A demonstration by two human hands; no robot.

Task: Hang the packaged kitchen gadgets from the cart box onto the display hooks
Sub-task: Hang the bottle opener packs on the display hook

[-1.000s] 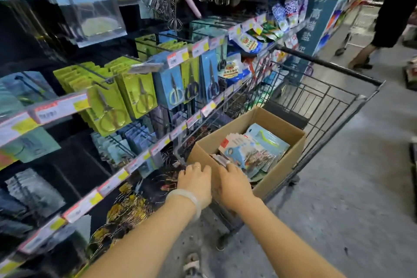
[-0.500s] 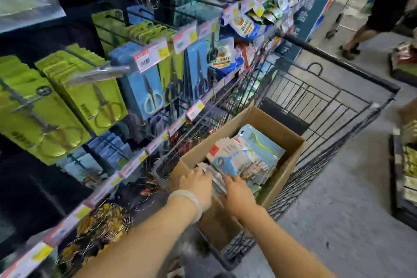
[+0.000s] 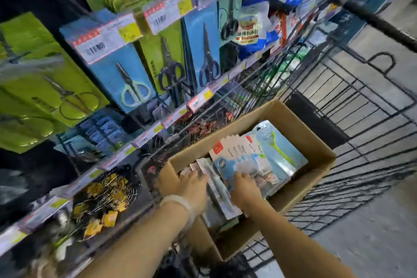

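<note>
A shop aisle: carded scissors [image 3: 133, 88] hang on display hooks from nine to twelve o'clock, price tags [image 3: 106, 38] clipped over them, and a wire shopping cart [image 3: 352, 101] stands at two o'clock.

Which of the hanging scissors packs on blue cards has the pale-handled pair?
The leftmost blue-card scissors pack, left of the green-card pack with black handles. Its scissors have pale green handles; the blue-card pack further right holds dark-handled ones.

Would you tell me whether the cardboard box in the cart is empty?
No. The cardboard box holds packaged gadgets stacked inside.
</note>
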